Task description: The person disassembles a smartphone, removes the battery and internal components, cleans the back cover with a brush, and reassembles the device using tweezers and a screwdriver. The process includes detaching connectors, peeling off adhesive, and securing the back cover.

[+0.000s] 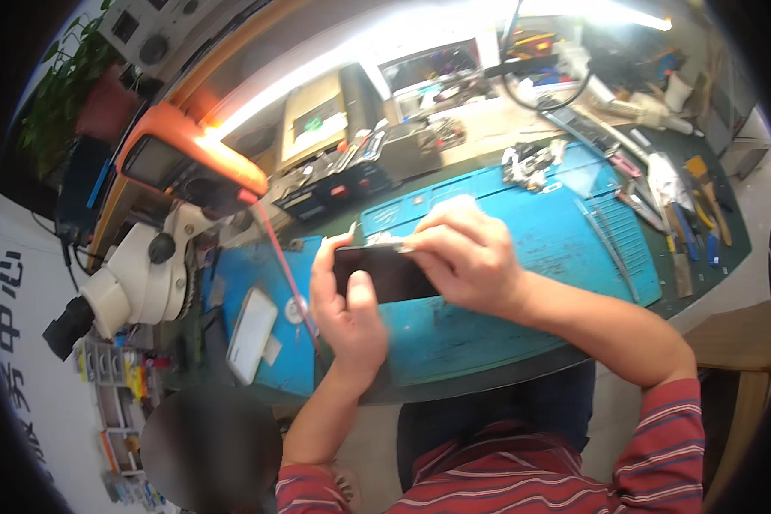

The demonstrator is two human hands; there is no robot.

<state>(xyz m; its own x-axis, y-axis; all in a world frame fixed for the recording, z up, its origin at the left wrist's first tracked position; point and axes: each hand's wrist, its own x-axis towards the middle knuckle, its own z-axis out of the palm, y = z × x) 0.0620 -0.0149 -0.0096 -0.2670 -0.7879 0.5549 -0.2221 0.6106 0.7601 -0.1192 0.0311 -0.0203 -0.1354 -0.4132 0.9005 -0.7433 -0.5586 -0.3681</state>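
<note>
Your left hand [349, 313] is curled closed around one end of a dark phone [392, 274], the thumb over its face. Your right hand [471, 257] is pinched closed at the phone's far edge; what its fingertips hold, I cannot tell. Beyond your hands, a dark box [338, 195] contains small tools. Below them lies a blue mat [497, 332]. Left of your left hand stands a white microscope [146, 278]; farther beyond it, a reddish pot [107, 104] holds a plant [56, 111].

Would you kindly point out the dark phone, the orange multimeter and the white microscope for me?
Dark phone [399, 276]: head view, on its flat face.
Orange multimeter [212, 154]: head view, on its orange casing.
White microscope [148, 278]: head view, on its white body.
</note>
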